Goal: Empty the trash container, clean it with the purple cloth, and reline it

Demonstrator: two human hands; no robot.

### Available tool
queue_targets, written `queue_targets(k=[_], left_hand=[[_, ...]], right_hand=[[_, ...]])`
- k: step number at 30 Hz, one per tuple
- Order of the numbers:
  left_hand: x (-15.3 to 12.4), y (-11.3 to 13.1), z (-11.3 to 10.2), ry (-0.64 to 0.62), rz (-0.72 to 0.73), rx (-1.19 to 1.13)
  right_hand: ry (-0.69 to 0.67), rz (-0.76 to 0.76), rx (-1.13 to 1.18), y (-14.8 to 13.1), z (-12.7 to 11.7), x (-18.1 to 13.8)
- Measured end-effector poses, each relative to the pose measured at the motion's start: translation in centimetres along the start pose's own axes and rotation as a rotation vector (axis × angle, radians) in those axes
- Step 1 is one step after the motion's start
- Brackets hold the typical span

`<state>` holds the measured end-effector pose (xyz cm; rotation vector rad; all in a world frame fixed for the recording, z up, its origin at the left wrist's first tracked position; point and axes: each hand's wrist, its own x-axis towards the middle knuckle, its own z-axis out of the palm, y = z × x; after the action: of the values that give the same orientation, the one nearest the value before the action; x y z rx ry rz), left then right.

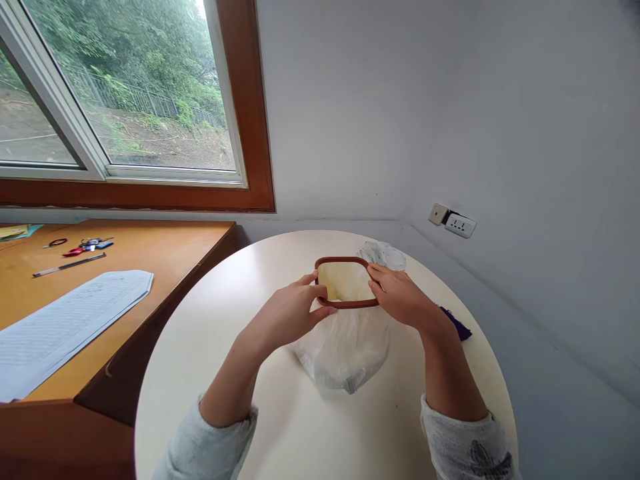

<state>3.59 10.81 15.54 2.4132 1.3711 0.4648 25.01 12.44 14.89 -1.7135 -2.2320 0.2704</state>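
A brown frame [350, 305], shaped like a rounded rectangle, is at the middle of the round table. Its opening shows a pale yellowish inside. Below and in front of it spreads a translucent white plastic bag [345, 353]; how the bag joins the frame cannot be made out. My left hand [290, 312] grips the frame's left side, thumb at the near edge and fingers over the rim. On the opposite side, my right hand [404, 295] is closed on the right rim, with fingertips reaching inside.
Behind my right hand lies another crumpled clear plastic bag [384, 255]. A dark purple cloth [457, 325] rests near the right edge of the white table [200, 347]. The wooden desk at left [190, 247] bears papers [75, 320], a pen [69, 265] and keys [93, 245].
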Motion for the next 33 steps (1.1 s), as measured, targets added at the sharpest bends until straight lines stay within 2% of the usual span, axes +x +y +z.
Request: queue_targets(k=[6,15,25,33], left_hand=[[0.1,0.0,0.1,0.004,-0.016,0.0],[0.1,0.0,0.1,-0.003,-0.026,0.017],[0.3,-0.1,0.2,-0.003,-0.011,0.051],[0.5,-0.2,0.0,-0.036,0.007,0.05]], right_hand=[[-0.007,0.026,0.072,0.1,0.1,-0.1],[0.0,0.046,0.057,0.1,0.2,-0.1],[0.021,-0.019,-0.14,0.6,1.0,0.1],[-0.022,0.003,-0.154,-0.2,-0.3,0.5]])
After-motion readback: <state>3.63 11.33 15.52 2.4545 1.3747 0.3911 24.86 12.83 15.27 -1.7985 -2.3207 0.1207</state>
